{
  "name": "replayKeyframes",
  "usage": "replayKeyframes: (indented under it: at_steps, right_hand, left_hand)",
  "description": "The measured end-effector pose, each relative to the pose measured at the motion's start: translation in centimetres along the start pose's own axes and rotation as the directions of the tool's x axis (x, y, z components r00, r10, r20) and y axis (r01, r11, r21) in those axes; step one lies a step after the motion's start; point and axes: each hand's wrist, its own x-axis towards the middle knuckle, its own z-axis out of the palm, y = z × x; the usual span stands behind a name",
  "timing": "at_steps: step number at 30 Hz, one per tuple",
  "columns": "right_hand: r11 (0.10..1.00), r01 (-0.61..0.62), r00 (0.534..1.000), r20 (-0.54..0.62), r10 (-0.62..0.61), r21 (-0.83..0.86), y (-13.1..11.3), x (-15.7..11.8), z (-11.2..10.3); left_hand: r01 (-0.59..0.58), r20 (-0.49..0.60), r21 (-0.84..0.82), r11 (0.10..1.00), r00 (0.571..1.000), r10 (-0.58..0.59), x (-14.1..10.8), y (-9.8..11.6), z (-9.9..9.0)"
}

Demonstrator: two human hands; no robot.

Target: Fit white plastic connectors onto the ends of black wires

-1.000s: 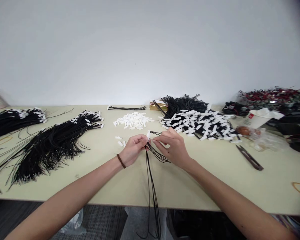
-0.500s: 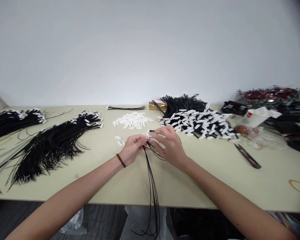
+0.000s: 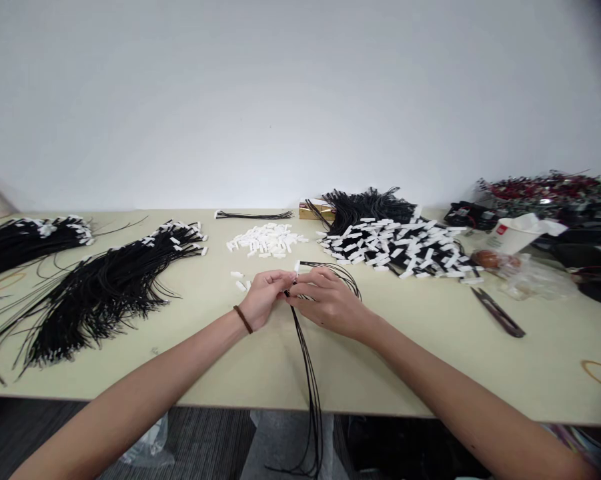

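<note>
Near the middle of the table, my left hand pinches a small white connector at the fingertips. My right hand is closed on the black wires just beside it, fingertips meeting those of the left. Part of the wires loops out behind the right hand, and the rest hangs down over the table's front edge. The fingers hide where wires and connector meet. Beyond the hands lies a heap of white connectors, with a few loose ones by my left hand.
Bundles of black wires with white ends lie at the left. At the right are a heap of connector-tipped wires, dark snips, a paper cup and a plastic bag. A gold box stands at the back.
My right hand has lowered and its fingers have closed in beside the left fingertips. More of the wire loop shows behind it. My left hand has barely moved.
</note>
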Motion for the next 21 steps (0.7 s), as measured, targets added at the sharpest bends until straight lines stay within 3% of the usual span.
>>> replayKeyframes:
  at_steps: [4, 7, 9, 11, 12, 14, 15, 16, 17, 19, 21]
  right_hand:
    - [0.982, -0.065, 0.997, -0.029, 0.071, 0.175, -0.3, 0.1, 0.1]
    - [0.836, -0.283, 0.941, -0.035, 0.338, 0.469, -0.5, 0.6, -0.3]
    - [0.618, -0.417, 0.819, -0.021, 0.574, 0.666, -0.2, 0.8, -1.0]
    - [0.411, -0.430, 0.641, -0.049, 0.766, 0.804, 0.8, 0.9, -1.8]
    - [0.358, -0.404, 0.543, -0.094, 0.834, 0.842, 1.4, 0.8, -2.3]
    - [0.375, -0.407, 0.376, -0.222, 0.900, 0.833, 2.6, 0.5, -3.1]
    - [0.433, -0.451, 0.336, -0.301, 0.892, 0.780, 3.0, 0.3, -3.5]
    - [0.507, -0.511, 0.337, -0.382, 0.861, 0.694, 3.3, 0.1, -3.8]
    - [0.586, -0.565, 0.373, -0.453, 0.810, 0.581, 3.5, 0.0, -4.0]
    - [0.717, -0.610, 0.514, -0.521, 0.682, 0.337, 3.3, -0.1, -4.1]
    - [0.807, -0.564, 0.664, -0.484, 0.570, 0.176, 2.7, -0.2, -3.7]
  left_hand:
    - [-0.011, 0.017, -0.026, 1.000, 1.000, 0.011, 0.1, -0.1, -0.1]
    - [-0.042, -0.006, -0.050, 0.998, 0.999, 0.042, 0.3, 0.1, -0.2]
    - [-0.042, -0.033, -0.062, 0.997, 0.999, 0.040, 0.3, 0.2, -0.2]
    - [-0.029, -0.055, -0.067, 0.997, 0.998, 0.026, 0.4, 0.4, -0.2]
    - [-0.028, -0.063, -0.066, 0.997, 0.998, 0.023, 0.4, 0.4, -0.3]
    - [-0.033, -0.075, -0.064, 0.997, 0.997, 0.028, 0.4, 0.4, -0.3]
    - [-0.039, -0.078, -0.067, 0.997, 0.996, 0.034, 0.4, 0.4, -0.3]
    - [-0.045, -0.078, -0.071, 0.996, 0.996, 0.039, 0.5, 0.4, -0.3]
    - [-0.048, -0.078, -0.077, 0.996, 0.996, 0.042, 0.5, 0.4, -0.3]
    - [-0.047, -0.081, -0.093, 0.995, 0.996, 0.040, 0.6, 0.4, -0.4]
    - [-0.049, -0.085, -0.114, 0.992, 0.996, 0.039, 0.6, 0.4, -0.5]
